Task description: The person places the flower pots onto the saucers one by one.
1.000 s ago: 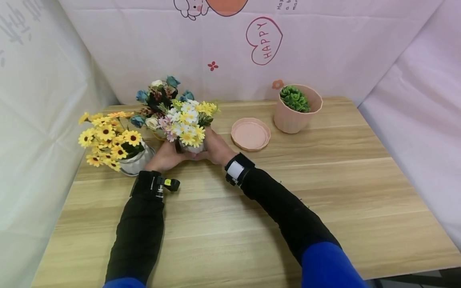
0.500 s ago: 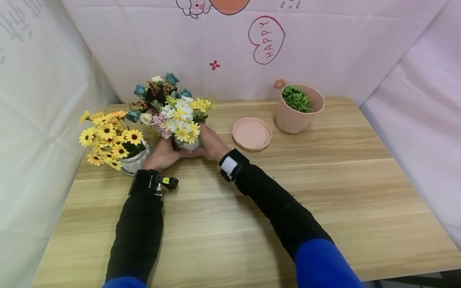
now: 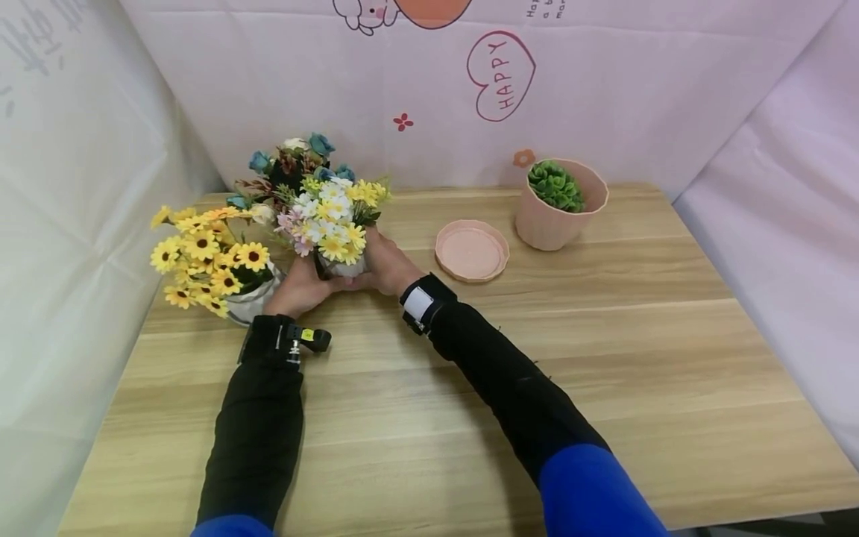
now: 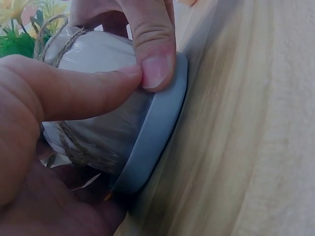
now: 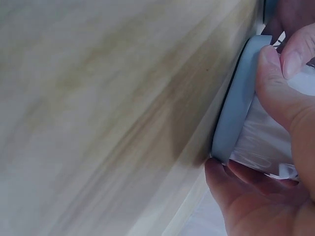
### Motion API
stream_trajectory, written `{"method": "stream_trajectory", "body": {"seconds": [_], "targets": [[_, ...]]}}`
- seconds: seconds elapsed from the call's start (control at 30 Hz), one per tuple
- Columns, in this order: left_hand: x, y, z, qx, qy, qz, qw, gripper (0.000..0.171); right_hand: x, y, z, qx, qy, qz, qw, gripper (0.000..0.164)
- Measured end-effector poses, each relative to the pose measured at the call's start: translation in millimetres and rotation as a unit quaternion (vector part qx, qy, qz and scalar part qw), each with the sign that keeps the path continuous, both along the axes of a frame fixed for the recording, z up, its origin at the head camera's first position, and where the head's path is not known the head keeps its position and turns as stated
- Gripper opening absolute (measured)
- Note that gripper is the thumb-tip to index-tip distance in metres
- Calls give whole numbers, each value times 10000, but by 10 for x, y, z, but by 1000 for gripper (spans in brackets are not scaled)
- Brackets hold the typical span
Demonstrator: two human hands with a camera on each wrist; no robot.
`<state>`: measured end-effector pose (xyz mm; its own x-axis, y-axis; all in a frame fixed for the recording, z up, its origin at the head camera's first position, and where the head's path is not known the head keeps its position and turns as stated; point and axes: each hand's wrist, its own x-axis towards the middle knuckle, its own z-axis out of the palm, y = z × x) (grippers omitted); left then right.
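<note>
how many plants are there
4: sunflowers at left, daisies between left hand and right hand, roses behind the daisies, greenery in the pink pot at right.

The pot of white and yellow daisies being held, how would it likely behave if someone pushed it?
It may tip if pushed high, since its blossoms spread wider than the pot. The shiny, creased wrap could feel slippery. The broad saucer beneath would probably make it slide rather than roll.

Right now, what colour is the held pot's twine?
Light brown; the left wrist view shows the twine best.
</note>
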<state>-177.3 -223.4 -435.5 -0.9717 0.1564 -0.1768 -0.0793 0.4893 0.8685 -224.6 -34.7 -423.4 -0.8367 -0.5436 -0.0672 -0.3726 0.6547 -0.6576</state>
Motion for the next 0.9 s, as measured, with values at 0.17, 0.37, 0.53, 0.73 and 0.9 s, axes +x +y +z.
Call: {"method": "stream_trajectory", "body": {"seconds": [0.17, 0.37, 0.53, 0.73, 0.9], "targets": [[1, -9, 0, 86, -29, 54, 9999, 104, -1, -18, 12, 20, -62, -1, 10000, 116], [-4, -24, -9, -31, -8, 40, 10000, 105, -10, -15, 3, 59, -93, -6, 9999, 116], [19, -29, 42, -104, -103, -165, 9998, 105, -14, -4, -9, -14, -124, 8, 9999, 117], [96, -44, 209, -264, -178, -834, 9960, 102, 8, 7, -24, -224, -205, -6, 9995, 120], [185, -37, 439, -671, -257, -1426, 9872, 96, 88, 98, 55, -109, -263, -39, 9996, 120]]}}
